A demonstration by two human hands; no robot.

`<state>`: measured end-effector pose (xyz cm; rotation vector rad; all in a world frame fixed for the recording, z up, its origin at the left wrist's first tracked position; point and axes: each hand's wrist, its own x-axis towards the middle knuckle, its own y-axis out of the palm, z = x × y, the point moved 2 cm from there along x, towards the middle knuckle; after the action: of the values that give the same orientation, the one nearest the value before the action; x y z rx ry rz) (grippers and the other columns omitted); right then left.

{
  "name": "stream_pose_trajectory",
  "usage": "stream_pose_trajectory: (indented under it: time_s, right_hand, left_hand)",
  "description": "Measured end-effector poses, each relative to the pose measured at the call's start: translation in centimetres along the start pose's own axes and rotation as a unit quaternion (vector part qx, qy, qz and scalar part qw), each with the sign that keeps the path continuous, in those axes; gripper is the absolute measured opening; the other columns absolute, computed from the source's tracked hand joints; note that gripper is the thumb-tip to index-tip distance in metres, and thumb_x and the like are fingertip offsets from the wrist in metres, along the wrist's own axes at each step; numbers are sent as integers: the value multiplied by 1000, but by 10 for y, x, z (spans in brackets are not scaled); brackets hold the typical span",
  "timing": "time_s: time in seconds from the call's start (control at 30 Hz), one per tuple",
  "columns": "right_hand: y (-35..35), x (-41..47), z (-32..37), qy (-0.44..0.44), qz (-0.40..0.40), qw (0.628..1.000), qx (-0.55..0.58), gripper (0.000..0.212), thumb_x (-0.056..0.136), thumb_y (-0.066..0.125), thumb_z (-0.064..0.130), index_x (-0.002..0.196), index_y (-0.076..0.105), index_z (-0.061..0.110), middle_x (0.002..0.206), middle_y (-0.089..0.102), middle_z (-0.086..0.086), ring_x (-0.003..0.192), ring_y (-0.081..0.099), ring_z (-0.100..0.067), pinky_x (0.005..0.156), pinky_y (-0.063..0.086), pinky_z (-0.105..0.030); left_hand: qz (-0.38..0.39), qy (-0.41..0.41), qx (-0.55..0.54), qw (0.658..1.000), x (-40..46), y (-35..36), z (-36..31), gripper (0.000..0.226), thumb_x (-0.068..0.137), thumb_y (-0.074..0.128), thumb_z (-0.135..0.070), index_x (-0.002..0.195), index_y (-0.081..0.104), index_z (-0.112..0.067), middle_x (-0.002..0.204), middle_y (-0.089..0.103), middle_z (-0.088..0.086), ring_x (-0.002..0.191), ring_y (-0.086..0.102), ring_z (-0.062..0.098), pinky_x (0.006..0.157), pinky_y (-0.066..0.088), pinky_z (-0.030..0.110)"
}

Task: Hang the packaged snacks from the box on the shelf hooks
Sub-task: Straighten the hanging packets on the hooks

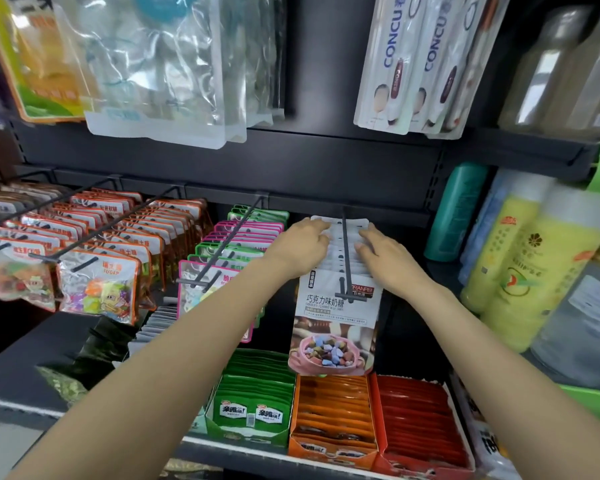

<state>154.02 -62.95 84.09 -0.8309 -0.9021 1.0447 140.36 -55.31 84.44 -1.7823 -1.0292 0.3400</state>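
At frame centre, the left hand (300, 245) and right hand (387, 256) pinch the sides of the chocolate milk candy packs (336, 320) threaded on the shelf hook (346, 254). This looks like the seating step; next, likely slide the stack back evenly.
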Motion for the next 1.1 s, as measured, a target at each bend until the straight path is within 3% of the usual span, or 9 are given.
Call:
stream_pose_trajectory:
  time_s: [0.07, 0.13, 0.33, 0.4, 0.5, 0.6, 0.77, 0.93, 1.1]
  right_hand:
    - [3, 9, 0, -14, 46, 999, -13, 52, 103, 29, 30, 149, 19, 9, 158, 9, -7, 145, 12, -17, 113, 10, -23]
    - [5, 15, -3, -5, 81, 996, -28, 53, 103, 27, 33, 149, 16, 9, 158, 8, -7, 145, 10, -17, 114, 9, -23]
    - [0, 23, -14, 26, 44, 998, -25, 42, 101, 31, 35, 128, 50, 10, 133, 52, -13, 123, 46, -30, 90, 37, -32]
    - [-3, 32, -14, 6, 5, 1000, -20, 45, 100, 34, 33, 137, 44, 9, 143, 43, -12, 132, 39, -29, 100, 33, -31]
    - [-1, 46, -12, -22, 44, 998, -36, 52, 102, 32, 32, 148, 22, 11, 157, 15, -8, 144, 18, -21, 113, 14, -25]
    - [4, 56, -14, -12, 88, 995, -51, 51, 102, 29, 33, 148, 24, 11, 156, 21, -8, 143, 21, -22, 112, 17, -24]
    - [7, 63, -22, -29, 51, 998, -38, 40, 101, 31, 32, 131, 53, 17, 138, 51, -7, 126, 45, -23, 98, 34, -28]
    - [11, 73, -25, -28, 41, 998, -42, 50, 101, 31, 37, 144, 33, 12, 151, 31, -9, 138, 28, -24, 111, 22, -31]
    - [11, 78, -28, -25, 37, 998, -43, 55, 100, 31, 41, 147, 26, 13, 153, 25, -6, 138, 25, -27, 112, 21, -34]
  left_hand:
    - [55, 7, 11, 998, 8, 1, -4, 47, 103, 27, -23, 148, 25, -12, 158, 14, 10, 145, 12, 20, 115, 13, 30]
    - [93, -10, 30, 995, 12, 5, -3, 47, 103, 25, -21, 148, 22, -7, 158, 8, 12, 146, 9, 21, 114, 12, 29]
    - [66, -50, 22, 996, 20, 6, 3, 46, 99, 34, -24, 141, 34, -8, 146, 34, 16, 133, 36, 31, 106, 32, 35]
    - [30, -44, 18, 998, 30, 0, 2, 46, 98, 36, -24, 141, 36, -10, 146, 37, 15, 131, 38, 30, 106, 34, 35]
    - [45, -19, 21, 999, 41, -1, -4, 48, 101, 31, -22, 147, 27, -8, 155, 24, 11, 142, 23, 23, 111, 19, 27]
    - [102, -46, 46, 993, 48, 6, -5, 47, 103, 24, -20, 147, 23, -3, 156, 16, 14, 144, 17, 23, 112, 14, 26]
    - [68, -75, 51, 994, 52, 9, 6, 45, 102, 29, -32, 130, 50, -3, 133, 52, 18, 122, 48, 33, 102, 37, 38]
    - [72, -33, 35, 996, 57, 6, 5, 49, 105, 23, -27, 148, 21, -5, 157, 14, 11, 145, 13, 22, 109, 8, 21]
    - [79, -43, 25, 996, 60, 13, 18, 53, 101, 31, -34, 150, 19, -16, 159, 11, 4, 145, 13, 21, 116, 12, 29]
